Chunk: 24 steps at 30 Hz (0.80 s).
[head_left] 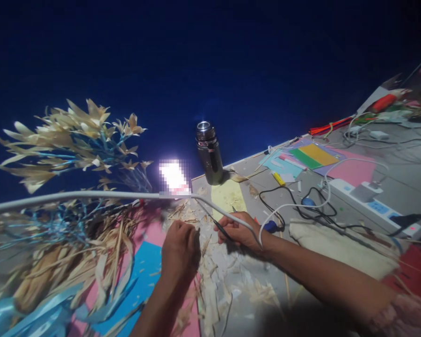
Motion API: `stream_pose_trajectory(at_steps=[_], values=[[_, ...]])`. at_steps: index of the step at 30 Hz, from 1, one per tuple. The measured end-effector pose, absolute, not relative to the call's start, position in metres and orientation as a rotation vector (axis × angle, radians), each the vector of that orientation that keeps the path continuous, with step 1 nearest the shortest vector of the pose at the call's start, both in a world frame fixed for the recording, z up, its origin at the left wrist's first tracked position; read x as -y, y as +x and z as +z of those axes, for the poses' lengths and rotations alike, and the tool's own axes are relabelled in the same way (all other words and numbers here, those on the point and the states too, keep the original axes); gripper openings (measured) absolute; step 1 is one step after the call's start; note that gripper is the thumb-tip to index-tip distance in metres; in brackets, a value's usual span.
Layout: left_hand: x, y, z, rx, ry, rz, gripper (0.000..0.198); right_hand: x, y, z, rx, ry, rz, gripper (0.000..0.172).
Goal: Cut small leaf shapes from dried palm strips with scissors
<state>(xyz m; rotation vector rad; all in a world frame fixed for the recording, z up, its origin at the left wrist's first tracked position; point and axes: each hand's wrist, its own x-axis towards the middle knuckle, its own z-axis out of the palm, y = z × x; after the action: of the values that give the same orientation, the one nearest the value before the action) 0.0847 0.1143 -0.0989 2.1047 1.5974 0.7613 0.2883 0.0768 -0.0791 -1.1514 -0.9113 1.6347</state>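
Observation:
My right hand [240, 229] grips a slim tool with a dark handle [223, 230] and a thin metal tip pointing up and left; its exact kind I cannot make out. My left hand [180, 241] is closed just left of it, its fingers curled away from view, so whatever it may hold is hidden. Pale dry husk scraps [210, 290] lie scattered under and between both hands. A white cable [210, 203] passes over my right hand and loops beside the wrist. Farther left stands a bunch of dried husk flowers [73, 135] on blue stems.
A dark flask [210, 157] stands at the table's far edge, beside a bright pixelated patch. To the right are coloured papers [315, 157], black cable [315, 210], a white power strip [372, 206] and folded pale cloth [337, 248]. Husk strips [105, 262] and blue paper [140, 276] lie left.

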Motion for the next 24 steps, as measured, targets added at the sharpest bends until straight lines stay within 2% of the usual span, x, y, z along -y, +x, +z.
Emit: stream_pose_trajectory(at_steps=[3,9,16,24], values=[[-0.104,0.082,-0.080,-1.478,1.636,0.903,0.021,-0.077,0.289,-0.083,0.904,-1.138,1.613,0.045],[-0.075,0.096,-0.070,-0.981,0.603,0.847,0.029,-0.076,0.286,-0.094,0.943,-1.025,1.623,0.046],[-0.066,0.107,-0.089,-0.900,0.577,0.809,0.022,-0.072,0.279,-0.104,0.870,-0.963,1.746,0.044],[-0.062,0.109,-0.086,-0.848,0.608,0.786,0.027,-0.072,0.281,-0.102,0.862,-0.950,1.766,0.046]])
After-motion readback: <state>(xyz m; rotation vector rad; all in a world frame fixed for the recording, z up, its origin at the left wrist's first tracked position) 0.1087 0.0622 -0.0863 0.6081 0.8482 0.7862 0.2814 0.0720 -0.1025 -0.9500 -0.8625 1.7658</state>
